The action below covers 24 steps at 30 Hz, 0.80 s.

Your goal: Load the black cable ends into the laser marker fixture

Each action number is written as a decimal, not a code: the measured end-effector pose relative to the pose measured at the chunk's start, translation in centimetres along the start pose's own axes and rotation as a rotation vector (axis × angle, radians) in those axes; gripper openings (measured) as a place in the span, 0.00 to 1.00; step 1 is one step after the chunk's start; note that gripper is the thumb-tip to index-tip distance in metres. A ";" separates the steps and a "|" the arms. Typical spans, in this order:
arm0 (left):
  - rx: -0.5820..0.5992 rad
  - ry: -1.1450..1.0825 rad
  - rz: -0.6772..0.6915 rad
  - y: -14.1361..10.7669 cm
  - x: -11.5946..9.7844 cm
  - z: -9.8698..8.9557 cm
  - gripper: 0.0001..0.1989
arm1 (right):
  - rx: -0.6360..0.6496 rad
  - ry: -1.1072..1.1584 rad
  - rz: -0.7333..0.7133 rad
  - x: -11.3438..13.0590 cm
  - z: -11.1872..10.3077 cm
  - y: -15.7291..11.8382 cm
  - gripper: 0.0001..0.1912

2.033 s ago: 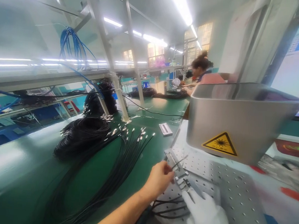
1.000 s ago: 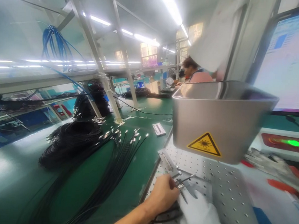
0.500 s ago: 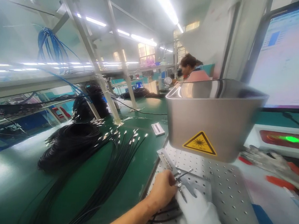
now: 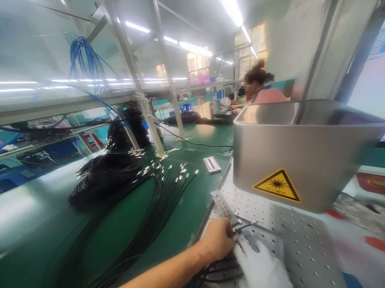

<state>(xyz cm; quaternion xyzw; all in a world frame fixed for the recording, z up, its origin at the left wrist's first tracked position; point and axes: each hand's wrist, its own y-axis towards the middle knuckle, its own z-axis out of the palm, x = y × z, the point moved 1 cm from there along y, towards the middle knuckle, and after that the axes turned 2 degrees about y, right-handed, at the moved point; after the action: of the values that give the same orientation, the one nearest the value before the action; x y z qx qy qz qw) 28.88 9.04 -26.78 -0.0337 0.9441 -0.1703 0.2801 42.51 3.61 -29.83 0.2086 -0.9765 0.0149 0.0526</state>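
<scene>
My bare left hand (image 4: 218,237) is closed with fingers pressed together at a small metal fixture (image 4: 222,204) on the perforated metal plate (image 4: 306,251). It pinches the end of a black cable (image 4: 246,227), whose tip points up to the right. My right hand (image 4: 263,268), in a white glove, lies just right of it, its fingertips at the metal parts of the fixture. What those fingertips grip, if anything, is too small to make out. More black cables (image 4: 220,278) run beneath both hands.
A steel housing with a yellow laser warning sign (image 4: 277,185) overhangs the plate. Black cable bundles (image 4: 107,180) lie on the green table (image 4: 188,209) at left. Grey gloves (image 4: 364,214) rest at right, near a monitor (image 4: 384,73). A person (image 4: 259,85) sits beyond.
The view has turned left, so the scene sits farther right in the picture. Both hands stay at the fixture, and the cable end has barely moved.
</scene>
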 end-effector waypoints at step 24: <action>-0.128 0.290 0.013 -4.3 3.2 -1.4 0.15 | 0.013 -0.011 0.014 0.2 -0.1 -0.1 0.34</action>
<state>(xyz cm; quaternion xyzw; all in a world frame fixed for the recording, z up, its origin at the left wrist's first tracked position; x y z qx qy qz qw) 25.25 4.87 -25.85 -0.0204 0.9838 -0.1108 0.1392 42.34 3.47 -29.66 0.2023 -0.9780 0.0205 0.0459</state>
